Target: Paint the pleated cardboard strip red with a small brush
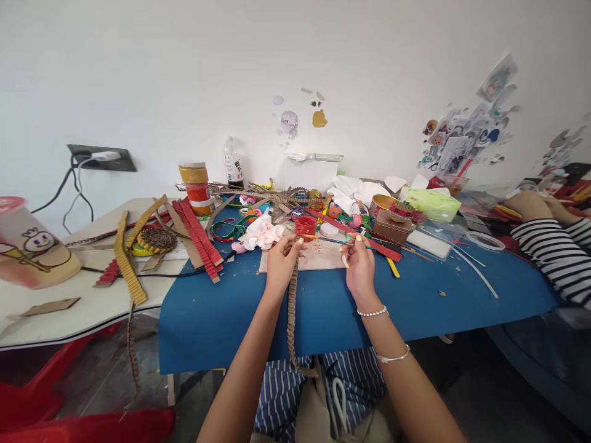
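Observation:
My left hand (282, 261) is closed, thumb and fingers pinching the upper end of a narrow brown corrugated cardboard strip (292, 307). The strip hangs down over the table's front edge to my lap. Between my hands runs a thin paintbrush (329, 239), gripped in the closed fingers of my right hand (360, 267). Its orange-looking end is at my left fingertips; I cannot tell whether it touches the strip. Just behind is an open jar of red paint (305, 226), on or by a paint-spotted pale board (318, 261). A crumpled, pink-stained tissue (262, 231) lies left of the jar.
Red corrugated strips (196, 237), yellow ones (127, 264) and a cardboard coil (157, 239) lie left. Stacked paint jars (196, 187) and a bottle (233, 163) stand behind. Rightward are a brown box (392, 226), green tissue pack (431, 203), tape roll (484, 240) and another person's striped sleeve (549, 252).

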Demonstrator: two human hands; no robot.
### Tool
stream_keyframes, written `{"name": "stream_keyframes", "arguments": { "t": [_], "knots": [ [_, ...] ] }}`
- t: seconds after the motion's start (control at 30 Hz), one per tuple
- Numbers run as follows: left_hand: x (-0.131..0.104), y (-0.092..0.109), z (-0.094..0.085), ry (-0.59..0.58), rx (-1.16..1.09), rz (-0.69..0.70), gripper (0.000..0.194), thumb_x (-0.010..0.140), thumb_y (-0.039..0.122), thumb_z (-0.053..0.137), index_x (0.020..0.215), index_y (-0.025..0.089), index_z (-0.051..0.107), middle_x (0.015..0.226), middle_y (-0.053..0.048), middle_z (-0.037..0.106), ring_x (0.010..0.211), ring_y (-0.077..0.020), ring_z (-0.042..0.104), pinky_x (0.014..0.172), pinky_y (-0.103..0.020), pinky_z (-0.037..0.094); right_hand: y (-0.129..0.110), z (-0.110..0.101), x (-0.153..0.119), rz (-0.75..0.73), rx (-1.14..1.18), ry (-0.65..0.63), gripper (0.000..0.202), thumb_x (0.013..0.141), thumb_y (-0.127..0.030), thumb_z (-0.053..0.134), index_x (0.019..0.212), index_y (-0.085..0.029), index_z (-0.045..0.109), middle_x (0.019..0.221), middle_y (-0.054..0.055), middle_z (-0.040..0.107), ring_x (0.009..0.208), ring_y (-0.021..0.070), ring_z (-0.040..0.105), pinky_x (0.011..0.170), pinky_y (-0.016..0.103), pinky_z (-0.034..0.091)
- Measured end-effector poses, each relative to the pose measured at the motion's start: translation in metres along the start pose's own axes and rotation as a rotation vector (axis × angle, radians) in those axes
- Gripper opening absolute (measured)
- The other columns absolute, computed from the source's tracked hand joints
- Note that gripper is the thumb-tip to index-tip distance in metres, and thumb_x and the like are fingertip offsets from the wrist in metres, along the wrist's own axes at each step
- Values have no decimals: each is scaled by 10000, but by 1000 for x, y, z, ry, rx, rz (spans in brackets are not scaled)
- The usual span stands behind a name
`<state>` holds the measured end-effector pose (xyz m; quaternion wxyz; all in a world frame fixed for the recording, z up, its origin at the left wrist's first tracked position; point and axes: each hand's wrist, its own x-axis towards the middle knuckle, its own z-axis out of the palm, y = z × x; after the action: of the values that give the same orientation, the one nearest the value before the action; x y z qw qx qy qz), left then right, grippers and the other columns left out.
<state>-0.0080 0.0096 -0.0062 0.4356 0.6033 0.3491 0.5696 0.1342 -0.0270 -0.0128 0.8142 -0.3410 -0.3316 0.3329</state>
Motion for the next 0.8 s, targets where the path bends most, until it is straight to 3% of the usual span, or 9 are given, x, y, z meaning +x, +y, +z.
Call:
{"name": "stream_keyframes", "arguments": {
  "t": [0.57,0.8],
  "knots": [
    [1,-4,0,-3,-29,-3,220,725,319,527,872,155,542,678,-2,602,649,-120,554,606,-232,431,1,-2,1,20,55,-25,196,744,-361,497,803,-182,552,523,-39,540,430,40,428,396,166,270],
    [0,-2,1,-15,-39,7,192,729,301,514,849,154,542,675,3,592,650,-116,546,592,-222,429,1,-4,3,10,133,24,170,725,-336,515,723,-172,558,518,-44,520,449,46,459,407,171,291]
  ]
}}
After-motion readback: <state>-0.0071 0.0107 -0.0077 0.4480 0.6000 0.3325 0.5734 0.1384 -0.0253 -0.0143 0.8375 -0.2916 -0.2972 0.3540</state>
